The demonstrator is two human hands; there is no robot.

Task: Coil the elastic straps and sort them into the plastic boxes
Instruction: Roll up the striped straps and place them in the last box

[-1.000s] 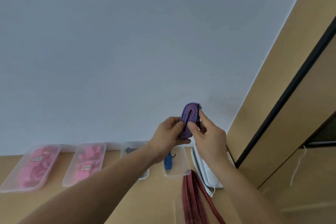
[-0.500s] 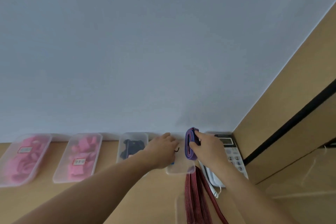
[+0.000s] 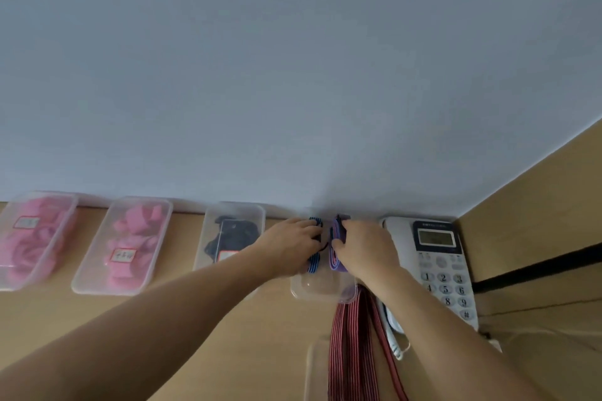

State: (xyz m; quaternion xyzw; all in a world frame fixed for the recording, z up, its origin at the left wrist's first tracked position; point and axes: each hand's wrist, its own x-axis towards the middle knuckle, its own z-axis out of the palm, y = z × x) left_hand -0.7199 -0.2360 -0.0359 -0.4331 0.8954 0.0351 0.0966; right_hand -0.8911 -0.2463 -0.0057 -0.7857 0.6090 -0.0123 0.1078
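Wall (image 3: 293, 75) first, plain grey-blue and filling most of the view. Below it we see a light wooden desk (image 3: 163, 335) and a wooden side panel (image 3: 537, 205) on the right.

A white desk telephone (image 3: 436, 270) sits in the right corner against the wall. Four clear plastic boxes line up along the wall to its left:

- The far-left box (image 3: 65, 228) is full of pink straps (image 3: 29, 244).
- The second box (image 3: 107, 290) has more pink ones (image 3: 136, 221).
- The third box (image 3: 234, 208) holds black straps (image 3: 231, 231).
- The fourth box (image 3: 322, 290), just beside the phone, is where both hands are.

A bundle of red striped straps (image 3: 351, 345) runs from the near end of that fourth box towards the camera. It crosses some clear plastic piece (image 3: 314, 368), and we can't tell if that's a box or a lid.

The right hand (image 3: 361, 247) holds the purple strap coil (image 3: 335, 247) on edge inside the fourth box, with the thumb on its near side and the fingers curled over the top. The left hand (image 3: 293, 244) lies over a blue-and-black striped strap (image 3: 314, 262) in the same box, just left of the purple coil. Its fingers are bent down over the strap, but honestly we can't tell whether they grip it or only rest there. The two hands are nearly touching.
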